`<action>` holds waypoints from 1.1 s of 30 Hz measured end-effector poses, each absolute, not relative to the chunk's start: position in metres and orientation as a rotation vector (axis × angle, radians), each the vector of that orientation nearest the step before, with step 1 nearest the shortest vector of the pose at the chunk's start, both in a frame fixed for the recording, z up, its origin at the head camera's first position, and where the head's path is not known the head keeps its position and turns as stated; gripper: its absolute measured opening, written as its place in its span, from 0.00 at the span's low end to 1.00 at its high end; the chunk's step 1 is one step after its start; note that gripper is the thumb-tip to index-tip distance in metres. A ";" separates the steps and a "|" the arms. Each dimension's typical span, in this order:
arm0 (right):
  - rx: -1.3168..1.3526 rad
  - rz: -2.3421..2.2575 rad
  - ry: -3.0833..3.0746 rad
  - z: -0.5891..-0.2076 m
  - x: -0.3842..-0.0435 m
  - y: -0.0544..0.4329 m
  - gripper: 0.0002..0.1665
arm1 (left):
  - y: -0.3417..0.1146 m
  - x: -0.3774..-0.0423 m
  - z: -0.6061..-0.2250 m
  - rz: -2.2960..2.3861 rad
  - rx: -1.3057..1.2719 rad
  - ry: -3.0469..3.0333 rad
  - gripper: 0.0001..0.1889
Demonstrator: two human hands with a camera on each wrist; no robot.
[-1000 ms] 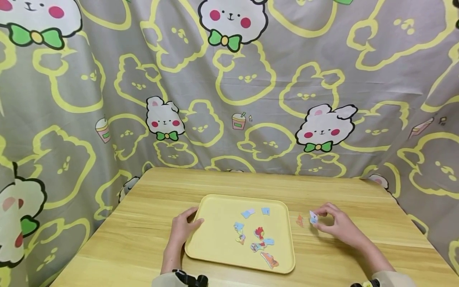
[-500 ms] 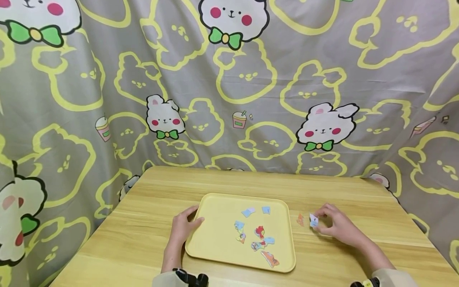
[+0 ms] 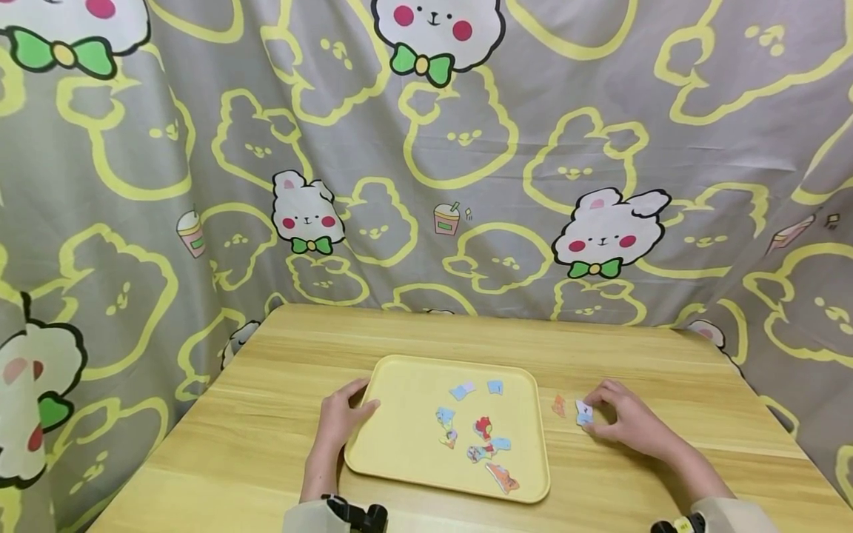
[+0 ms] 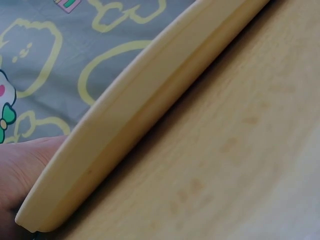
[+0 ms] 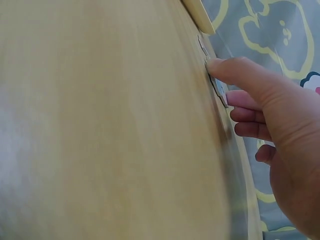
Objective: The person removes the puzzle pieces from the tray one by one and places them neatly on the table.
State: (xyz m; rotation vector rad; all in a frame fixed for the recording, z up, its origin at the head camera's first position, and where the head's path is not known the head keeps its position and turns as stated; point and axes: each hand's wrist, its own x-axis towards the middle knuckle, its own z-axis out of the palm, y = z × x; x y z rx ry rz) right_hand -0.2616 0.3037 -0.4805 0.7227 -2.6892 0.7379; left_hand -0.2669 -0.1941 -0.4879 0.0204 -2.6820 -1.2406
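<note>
In the head view my left hand [image 3: 341, 416] grips the left rim of a yellow tray [image 3: 400, 474], the thumb over the rim and the fingers outside it. The left wrist view shows the tray's outer wall [image 4: 120, 110] with part of that hand behind it. To the right of the tray, my right hand [image 3: 623, 418] holds a blue and white puzzle piece [image 3: 583, 412] between thumb and fingertips, at the table top. An orange puzzle piece [image 3: 558, 406] lies just left of it. The right wrist view catches the held piece [image 5: 218, 90] nearly edge-on.
Several colourful puzzle pieces lie on the tray's right half, among them a red one [image 3: 483, 426], an orange one [image 3: 503, 478] and a blue one [image 3: 495, 387]. The wooden table [image 3: 266, 414] ends at a patterned curtain [image 3: 480, 148].
My right hand has lowered the blue and white puzzle piece from a tilted pose to lie flatter beside the orange one. The left hand keeps its grip on the tray; the view has tipped slightly.
</note>
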 end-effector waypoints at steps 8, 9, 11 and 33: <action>0.729 0.655 -2.707 -0.480 -0.262 0.304 0.19 | -0.194 -0.267 -0.487 -1.258 0.029 -2.679 0.26; 0.730 0.644 -2.707 -0.480 -0.263 0.304 0.19 | -0.194 -0.267 -0.487 -1.259 0.029 -2.678 0.26; 0.729 0.632 -2.708 -0.479 -0.262 0.304 0.20 | -0.194 -0.266 -0.487 -1.252 0.027 -2.677 0.25; 0.841 0.987 -2.577 -0.475 -0.255 0.285 0.22 | -0.194 -0.267 -0.487 -1.263 0.030 -2.675 0.26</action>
